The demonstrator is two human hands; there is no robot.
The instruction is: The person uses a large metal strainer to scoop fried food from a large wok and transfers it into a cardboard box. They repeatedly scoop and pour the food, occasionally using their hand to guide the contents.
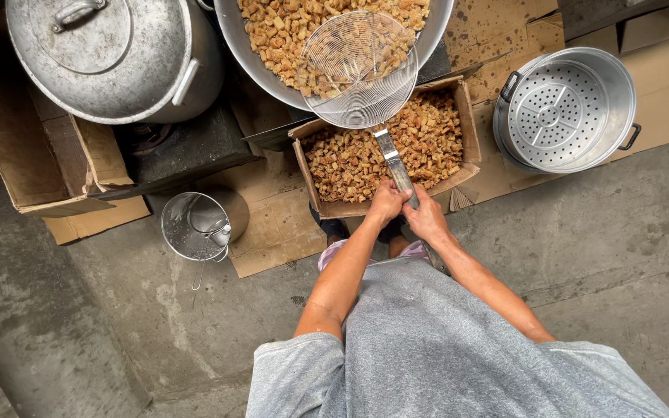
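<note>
Head view, looking straight down.

Both hands closed round the flat metal handle of a wire skimmer [359,68], just below frame centre: left hand [385,203] wrapped on the near side, right hand [426,218] gripping just beside it, touching. Two-handed hold, likely for steadying a long tool held out at reach.

Skimmer basket held out over the wide metal pan [234,31] at top centre, above golden-brown fried pieces [280,27]. Whether the mesh touches the pieces: cannot tell.

Cardboard box [307,166] directly below the pan's near edge, open, partly filled with the same fried pieces. Set close, probably to keep the carry short.

Lidded aluminium pot [110,62] at upper left, on a dark stand. Perforated steamer pot [567,108] at upper right, on flattened cardboard [660,101], seemingly laid to shield the concrete floor [605,248].

Small metal strainer bowl [195,226] at left of centre, apart from both hands.

Grey shirt [443,348] filling lower frame.
</note>
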